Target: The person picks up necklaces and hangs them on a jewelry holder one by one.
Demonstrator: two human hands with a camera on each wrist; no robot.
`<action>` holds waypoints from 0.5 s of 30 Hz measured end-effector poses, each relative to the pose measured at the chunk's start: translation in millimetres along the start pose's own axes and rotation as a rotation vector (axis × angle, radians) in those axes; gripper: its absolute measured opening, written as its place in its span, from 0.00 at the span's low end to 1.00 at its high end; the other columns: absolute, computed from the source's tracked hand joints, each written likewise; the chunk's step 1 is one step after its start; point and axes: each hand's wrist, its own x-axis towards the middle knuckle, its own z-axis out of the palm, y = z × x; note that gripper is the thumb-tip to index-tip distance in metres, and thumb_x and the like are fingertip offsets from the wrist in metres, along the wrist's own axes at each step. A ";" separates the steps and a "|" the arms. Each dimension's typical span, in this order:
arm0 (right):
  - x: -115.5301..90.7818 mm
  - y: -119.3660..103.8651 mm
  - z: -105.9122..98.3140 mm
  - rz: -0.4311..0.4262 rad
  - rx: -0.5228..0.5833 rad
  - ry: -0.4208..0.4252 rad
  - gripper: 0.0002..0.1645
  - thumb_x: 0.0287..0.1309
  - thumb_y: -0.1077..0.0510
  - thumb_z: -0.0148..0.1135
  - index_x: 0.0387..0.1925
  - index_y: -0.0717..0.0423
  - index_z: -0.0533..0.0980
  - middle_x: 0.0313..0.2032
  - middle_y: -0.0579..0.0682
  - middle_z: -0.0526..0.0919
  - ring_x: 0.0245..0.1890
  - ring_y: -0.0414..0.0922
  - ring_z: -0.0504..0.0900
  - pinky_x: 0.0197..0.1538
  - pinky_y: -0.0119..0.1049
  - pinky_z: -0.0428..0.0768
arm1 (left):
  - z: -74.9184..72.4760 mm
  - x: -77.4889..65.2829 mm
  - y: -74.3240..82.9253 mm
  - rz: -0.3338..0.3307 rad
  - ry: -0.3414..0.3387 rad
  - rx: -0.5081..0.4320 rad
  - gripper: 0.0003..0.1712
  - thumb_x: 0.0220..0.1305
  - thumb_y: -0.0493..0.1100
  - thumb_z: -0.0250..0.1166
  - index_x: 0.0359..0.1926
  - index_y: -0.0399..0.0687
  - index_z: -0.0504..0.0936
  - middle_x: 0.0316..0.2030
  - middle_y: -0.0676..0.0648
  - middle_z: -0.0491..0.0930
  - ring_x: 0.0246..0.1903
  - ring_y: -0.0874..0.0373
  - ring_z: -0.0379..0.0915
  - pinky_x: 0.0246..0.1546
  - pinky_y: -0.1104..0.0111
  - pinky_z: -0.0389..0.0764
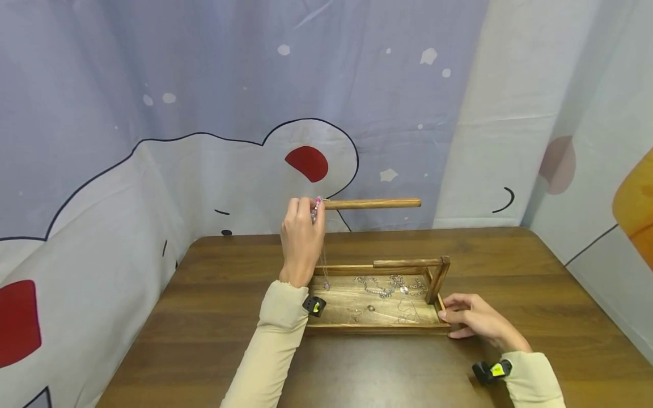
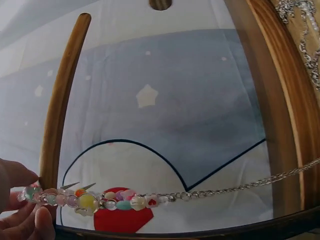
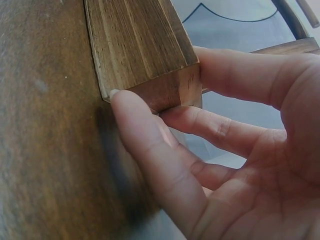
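Observation:
My left hand (image 1: 302,232) is raised at the upper bar (image 1: 374,203) of a wooden jewelry stand. It pinches a strand of pastel beads (image 2: 87,201), which runs into a silver chain (image 2: 235,187). The strand lies across the lower part of this bar in the left wrist view; the bar's left end is hidden by the hand in the head view. A small pinkish pendant (image 1: 326,285) hangs down over the tray. Low on the right, my right hand (image 1: 476,318) grips the corner of the stand's wooden tray (image 1: 377,327), thumb and fingers on different sides of it (image 3: 145,55).
Silver chains (image 1: 385,288) lie at the back of the tray, and thinner necklaces (image 1: 369,309) lie nearer its front. A short post (image 1: 437,280) with a lower bar (image 1: 408,263) rises at the right end. Beneath is a brown table (image 1: 214,340), with a patterned curtain (image 1: 204,85) behind.

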 end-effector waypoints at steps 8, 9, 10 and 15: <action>-1.9 -0.9 -0.5 0.003 -0.001 0.005 0.31 0.54 0.58 0.62 0.53 0.76 0.63 0.45 0.65 0.72 0.39 0.49 0.78 0.40 0.48 0.80 | -2.1 -22.5 -3.4 0.014 -0.033 -0.001 0.10 0.59 0.40 0.60 0.38 0.37 0.78 0.33 0.43 0.76 0.22 0.57 0.77 0.20 0.63 0.76; -1.9 -0.9 -0.4 0.003 -0.002 0.003 0.31 0.54 0.58 0.62 0.53 0.76 0.63 0.45 0.65 0.71 0.39 0.49 0.78 0.40 0.48 0.80 | -2.2 -27.6 -4.3 0.013 -0.045 -0.006 0.10 0.58 0.40 0.60 0.38 0.36 0.78 0.33 0.43 0.76 0.22 0.57 0.77 0.20 0.64 0.75; -1.6 -0.9 -0.4 0.002 -0.005 0.001 0.32 0.55 0.58 0.62 0.53 0.76 0.63 0.45 0.64 0.71 0.39 0.49 0.77 0.40 0.48 0.80 | -2.2 -33.0 -5.3 0.013 -0.057 -0.009 0.10 0.58 0.39 0.60 0.37 0.36 0.78 0.33 0.43 0.76 0.22 0.58 0.77 0.19 0.65 0.75; 0.0 0.2 -0.3 -0.001 -0.004 -0.002 0.31 0.54 0.58 0.62 0.53 0.75 0.63 0.44 0.64 0.72 0.39 0.49 0.77 0.40 0.49 0.80 | 0.8 -62.4 -11.7 0.011 -0.081 -0.007 0.08 0.55 0.37 0.60 0.36 0.37 0.78 0.30 0.45 0.76 0.20 0.60 0.76 0.16 0.68 0.73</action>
